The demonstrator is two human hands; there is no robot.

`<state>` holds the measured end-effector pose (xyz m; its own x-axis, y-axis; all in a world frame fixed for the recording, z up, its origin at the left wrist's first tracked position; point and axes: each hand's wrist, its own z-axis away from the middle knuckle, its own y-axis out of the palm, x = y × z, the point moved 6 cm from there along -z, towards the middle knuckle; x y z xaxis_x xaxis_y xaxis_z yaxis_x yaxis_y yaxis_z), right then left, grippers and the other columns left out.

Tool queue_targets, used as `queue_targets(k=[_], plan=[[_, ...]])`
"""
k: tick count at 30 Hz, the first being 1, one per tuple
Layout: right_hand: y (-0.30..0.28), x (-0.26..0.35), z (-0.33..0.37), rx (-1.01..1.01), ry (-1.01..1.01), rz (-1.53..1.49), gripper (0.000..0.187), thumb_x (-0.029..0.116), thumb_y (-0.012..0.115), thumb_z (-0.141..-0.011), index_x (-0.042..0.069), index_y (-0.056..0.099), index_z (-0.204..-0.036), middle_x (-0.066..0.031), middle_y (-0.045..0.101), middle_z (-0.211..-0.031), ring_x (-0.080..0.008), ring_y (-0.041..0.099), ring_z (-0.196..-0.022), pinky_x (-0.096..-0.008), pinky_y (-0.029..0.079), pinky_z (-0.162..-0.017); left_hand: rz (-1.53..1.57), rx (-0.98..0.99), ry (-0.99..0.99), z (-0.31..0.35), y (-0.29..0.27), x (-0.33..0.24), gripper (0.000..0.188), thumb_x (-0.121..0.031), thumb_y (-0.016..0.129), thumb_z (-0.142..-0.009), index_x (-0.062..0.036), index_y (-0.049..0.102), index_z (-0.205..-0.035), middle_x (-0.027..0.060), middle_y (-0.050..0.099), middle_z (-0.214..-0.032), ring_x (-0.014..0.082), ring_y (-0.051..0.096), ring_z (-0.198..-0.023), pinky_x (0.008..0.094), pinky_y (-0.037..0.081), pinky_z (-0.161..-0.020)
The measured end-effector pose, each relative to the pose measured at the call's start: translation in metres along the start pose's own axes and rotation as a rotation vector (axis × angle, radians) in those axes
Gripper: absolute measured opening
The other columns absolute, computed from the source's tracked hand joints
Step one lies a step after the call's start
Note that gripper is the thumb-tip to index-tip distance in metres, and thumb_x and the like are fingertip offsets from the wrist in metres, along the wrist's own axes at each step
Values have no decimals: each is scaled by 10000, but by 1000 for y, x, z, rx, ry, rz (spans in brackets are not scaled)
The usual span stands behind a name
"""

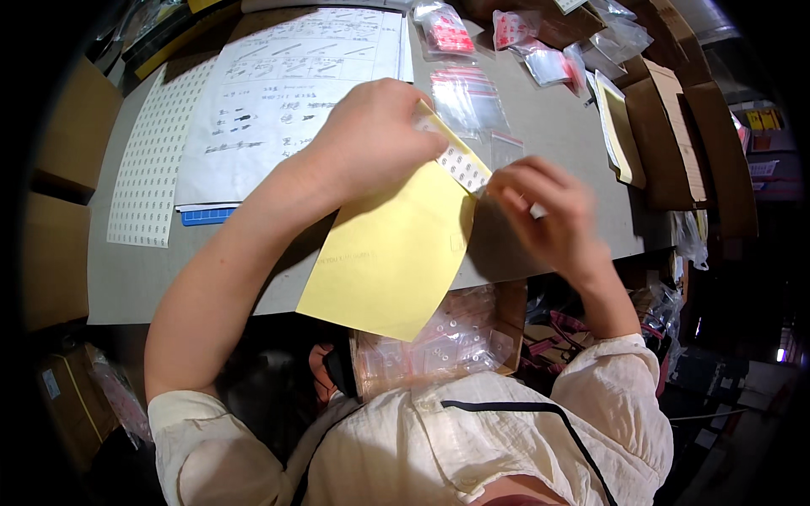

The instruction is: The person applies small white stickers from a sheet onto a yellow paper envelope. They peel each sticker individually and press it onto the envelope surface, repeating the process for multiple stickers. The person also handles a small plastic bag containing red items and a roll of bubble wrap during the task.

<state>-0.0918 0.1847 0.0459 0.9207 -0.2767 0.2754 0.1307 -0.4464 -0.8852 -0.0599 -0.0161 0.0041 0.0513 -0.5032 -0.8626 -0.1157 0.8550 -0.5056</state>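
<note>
A sheet of stickers (396,253) with a yellow backing hangs over the table's front edge. Its top is folded over, so a white strip with small repeated dark marks (460,160) faces up. My left hand (384,131) is closed on the folded upper edge, thumb pressing on the strip. At the strip's right end is my right hand (544,207), slightly blurred, with thumb and forefinger pinched at the corner. A small white spot shows by its fingers; I cannot tell what it is. Small clear zip bags (468,97) lie just beyond my hands.
Handwritten papers (278,101) and another sticker sheet (156,160) lie left on the grey table (582,240). Red-and-clear bags (447,34) are at the back. Cardboard boxes (671,126) stand at the right edge. Below the table edge, an open box (434,346) holds clear small bags.
</note>
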Motion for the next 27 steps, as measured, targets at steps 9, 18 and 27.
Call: queue_targets(k=[9, 18, 27], plan=[[5, -73, -27, 462, 370, -83, 179, 117, 718, -917, -42, 653, -964, -107, 663, -767, -147, 621, -701, -316, 507, -675, 24, -32, -30, -5, -11, 2, 385, -240, 725, -832, 76, 722, -1053, 189, 750, -902, 250, 731, -819, 356, 559, -786], [3, -87, -79, 473, 244, -151, 144, 79, 695, -952, -9, 617, -1036, -63, 639, -827, -94, 582, -772, -274, 487, -708, -5, 19, -49, -5, -9, 3, 411, -231, 752, -854, 65, 706, -1135, 175, 758, -951, 225, 731, -868, 343, 555, -821], [18, -99, -82, 283, 47, 170, 267, 172, 747, -926, -14, 575, -1011, -113, 648, -812, -198, 651, -732, -339, 514, -678, -51, -36, 18, -9, -10, 5, 423, -254, 756, -847, 66, 695, -1118, 192, 750, -958, 257, 735, -864, 351, 558, -811]])
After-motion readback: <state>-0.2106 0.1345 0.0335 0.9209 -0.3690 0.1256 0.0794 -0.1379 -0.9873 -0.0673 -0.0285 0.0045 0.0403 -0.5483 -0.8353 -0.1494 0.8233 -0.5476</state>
